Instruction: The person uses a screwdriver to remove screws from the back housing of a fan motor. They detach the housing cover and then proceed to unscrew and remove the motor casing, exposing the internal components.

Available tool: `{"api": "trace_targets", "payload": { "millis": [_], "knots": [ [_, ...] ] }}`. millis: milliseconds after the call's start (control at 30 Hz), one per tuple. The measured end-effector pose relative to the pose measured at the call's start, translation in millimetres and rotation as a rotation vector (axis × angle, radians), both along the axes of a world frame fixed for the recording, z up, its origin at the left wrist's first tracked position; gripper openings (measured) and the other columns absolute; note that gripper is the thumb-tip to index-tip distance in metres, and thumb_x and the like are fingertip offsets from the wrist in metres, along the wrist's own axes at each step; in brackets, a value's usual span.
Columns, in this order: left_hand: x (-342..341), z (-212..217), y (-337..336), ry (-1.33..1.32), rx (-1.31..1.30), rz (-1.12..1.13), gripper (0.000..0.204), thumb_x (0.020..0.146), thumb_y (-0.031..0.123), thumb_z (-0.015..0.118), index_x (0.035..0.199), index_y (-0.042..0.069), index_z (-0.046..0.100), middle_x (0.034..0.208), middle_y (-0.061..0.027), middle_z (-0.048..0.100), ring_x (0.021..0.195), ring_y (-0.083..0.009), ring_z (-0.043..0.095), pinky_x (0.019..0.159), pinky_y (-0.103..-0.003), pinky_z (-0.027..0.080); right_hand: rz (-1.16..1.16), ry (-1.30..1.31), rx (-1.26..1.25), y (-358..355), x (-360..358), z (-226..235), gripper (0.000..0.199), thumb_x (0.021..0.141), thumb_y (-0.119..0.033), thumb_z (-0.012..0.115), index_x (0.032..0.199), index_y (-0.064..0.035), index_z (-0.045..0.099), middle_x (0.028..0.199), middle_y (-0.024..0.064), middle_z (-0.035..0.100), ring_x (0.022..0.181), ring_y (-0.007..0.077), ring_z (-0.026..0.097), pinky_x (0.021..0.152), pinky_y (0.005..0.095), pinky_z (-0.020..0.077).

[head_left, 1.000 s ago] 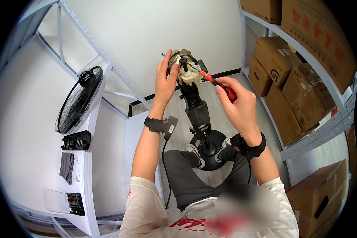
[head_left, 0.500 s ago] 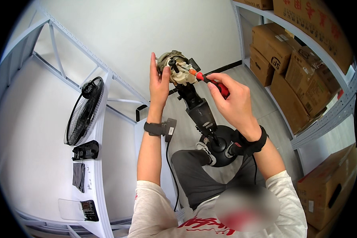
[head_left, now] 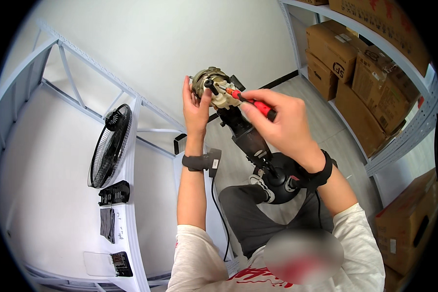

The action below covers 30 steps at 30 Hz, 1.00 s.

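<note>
A fan motor (head_left: 210,77) with a pale plastic housing (head_left: 225,99) sits on top of a black fan stand (head_left: 251,142). My left hand (head_left: 196,114) holds the motor's left side, thumb near a black knob (head_left: 209,85) and fingers reaching behind. In my right hand (head_left: 283,119) is a red and black screwdriver (head_left: 264,108), gripped by its handle between thumb and fingers. Its shaft points up and left into the pale housing; whether the tip sits on a screw is too small to tell. The stand's round black base (head_left: 277,179) rests on the floor between my feet.
On the white shelf at left lie a fan grille (head_left: 111,146), a black tray-like part (head_left: 114,193), a grey cloth (head_left: 107,225), several small screws and a screwdriver bit case (head_left: 120,264). Cardboard boxes (head_left: 333,48) fill the right rack; another box (head_left: 409,224) stands nearer. A cable hangs from my left wristband.
The whole view has shifted slightly, with the shelf items further right and lower. The fingers of my left hand are more bent around the motor. The screwdriver stays at the pale housing.
</note>
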State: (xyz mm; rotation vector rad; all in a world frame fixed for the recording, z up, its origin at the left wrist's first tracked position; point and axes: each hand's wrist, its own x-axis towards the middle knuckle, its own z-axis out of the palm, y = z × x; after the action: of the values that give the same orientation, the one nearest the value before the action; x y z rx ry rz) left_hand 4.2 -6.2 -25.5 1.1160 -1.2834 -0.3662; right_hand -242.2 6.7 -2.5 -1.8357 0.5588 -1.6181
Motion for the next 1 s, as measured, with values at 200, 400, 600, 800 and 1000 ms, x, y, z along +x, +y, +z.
{"api": "trace_targets", "payload": {
  "millis": [200,400,600,800,1000],
  "knots": [
    [-4,-1,-1,-0.018,0.006,0.037,0.081,0.095,0.029,0.072,0.153,-0.005,0.027,0.144,-0.0205,0.047,0.129,-0.0249,0.052,0.109,-0.036,0.043,-0.110,0.098,0.090,3,-1,3,0.024,0.091,-0.022,0.073,0.098,0.0002,0.071,0.069,0.0147,0.069,0.056,0.0253,0.067,0.052,0.0321,0.0500],
    [1,-4,-2,-0.030,-0.006,0.026,0.081,0.094,0.030,0.073,0.153,-0.005,0.029,0.142,-0.0196,0.049,0.127,-0.0246,0.053,0.107,-0.036,0.045,-0.210,0.097,-0.256,-11,0,-9,0.020,0.092,-0.018,0.070,0.103,-0.0008,0.070,0.069,0.0142,0.067,0.061,0.0314,0.066,0.059,0.0385,0.0522],
    [-2,-3,-1,-0.038,0.001,0.047,0.080,0.094,0.030,0.073,0.152,-0.005,0.030,0.141,-0.0189,0.050,0.126,-0.0245,0.054,0.107,-0.036,0.045,-0.277,0.235,-0.257,-6,-5,-1,0.018,0.093,-0.020,0.069,0.097,-0.0030,0.069,0.070,0.0102,0.063,0.061,0.0303,0.063,0.054,0.0399,0.0512],
    [-5,-4,-1,-0.038,0.003,0.083,0.072,0.099,0.026,0.067,0.153,-0.004,0.030,0.144,-0.0184,0.050,0.131,-0.0227,0.051,0.109,-0.033,0.041,-0.446,0.473,-0.214,3,-5,0,0.022,0.092,-0.025,0.071,0.096,-0.0041,0.064,0.069,0.0077,0.059,0.063,0.0272,0.064,0.052,0.0380,0.0504],
    [-13,-1,3,-0.002,0.012,0.068,0.072,0.099,0.026,0.067,0.153,-0.004,0.030,0.146,-0.0174,0.049,0.132,-0.0224,0.050,0.110,-0.033,0.040,-0.374,0.116,-0.329,-7,-2,-4,0.025,0.091,-0.023,0.071,0.085,-0.0037,0.055,0.075,0.0092,0.059,0.065,0.0272,0.065,0.053,0.0370,0.0511]
  ]
}}
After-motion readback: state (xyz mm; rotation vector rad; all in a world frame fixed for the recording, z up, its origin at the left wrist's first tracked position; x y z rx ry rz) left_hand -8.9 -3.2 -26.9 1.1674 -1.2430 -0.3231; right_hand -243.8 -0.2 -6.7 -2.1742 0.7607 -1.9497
